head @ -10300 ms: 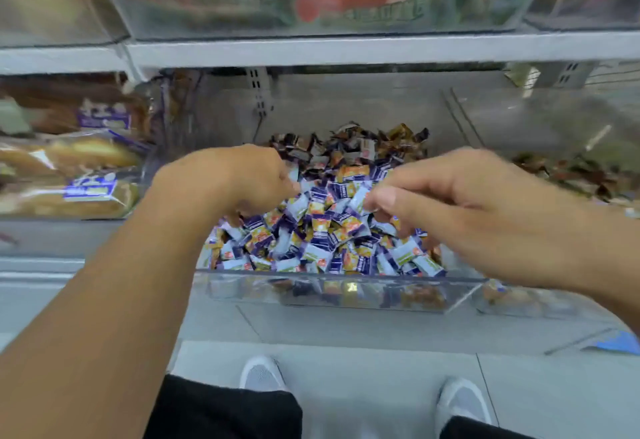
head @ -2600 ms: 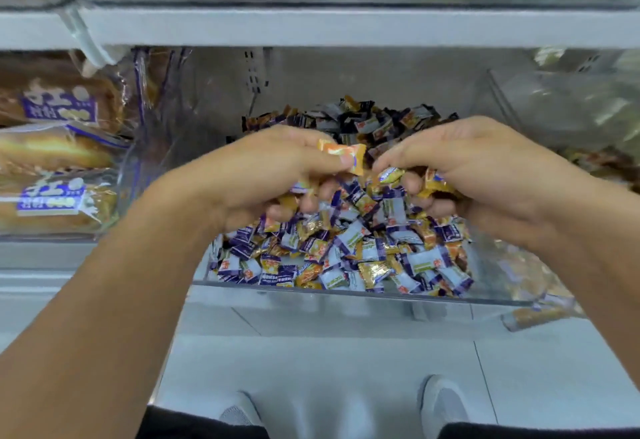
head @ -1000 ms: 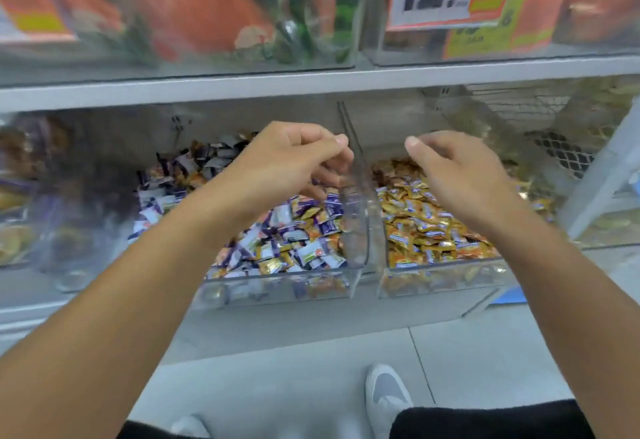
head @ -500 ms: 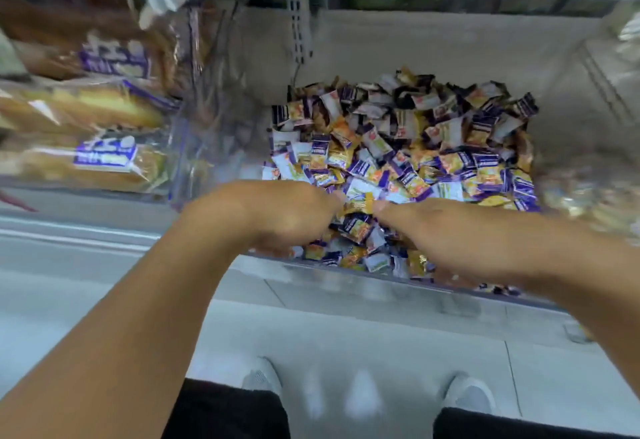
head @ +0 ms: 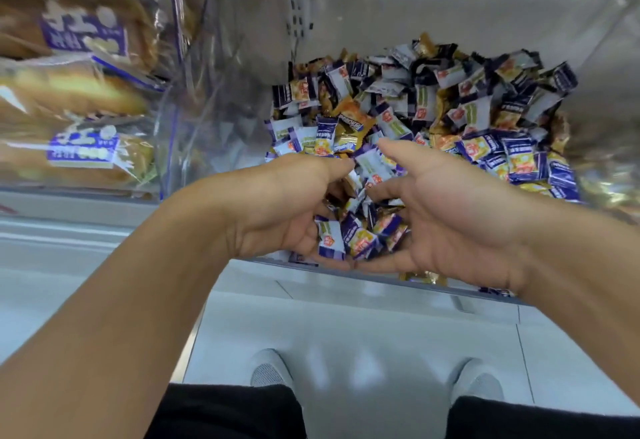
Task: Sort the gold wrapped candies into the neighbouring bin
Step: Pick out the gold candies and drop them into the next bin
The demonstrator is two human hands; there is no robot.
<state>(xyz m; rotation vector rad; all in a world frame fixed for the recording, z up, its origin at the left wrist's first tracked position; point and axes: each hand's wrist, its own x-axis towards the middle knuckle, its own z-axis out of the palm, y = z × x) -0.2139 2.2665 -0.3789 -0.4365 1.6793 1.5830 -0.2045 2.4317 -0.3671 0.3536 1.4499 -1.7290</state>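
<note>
**Hands cupped in the candy bin**

Both hands sit at the near edge of the clear bin (head: pixel 450 291), palms turned toward each other. Left hand (head: pixel 287 210) has its fingers curled inward among the wrappers, and the right hand (head: pixel 446 217) mirrors it with fingers loosely bent; together they cup a small heap of purple-and-white candies (head: pixel 349 234) between them. Whether either hand pinches a single piece cannot be told. Gold wrapped candies (head: pixel 353 123) lie mixed through the pile just beyond the fingertips. Bagged bread (head: pixel 76 147) fills the compartment to the left. Grey shoes (head: pixel 270 369) stand on the floor below.
</note>
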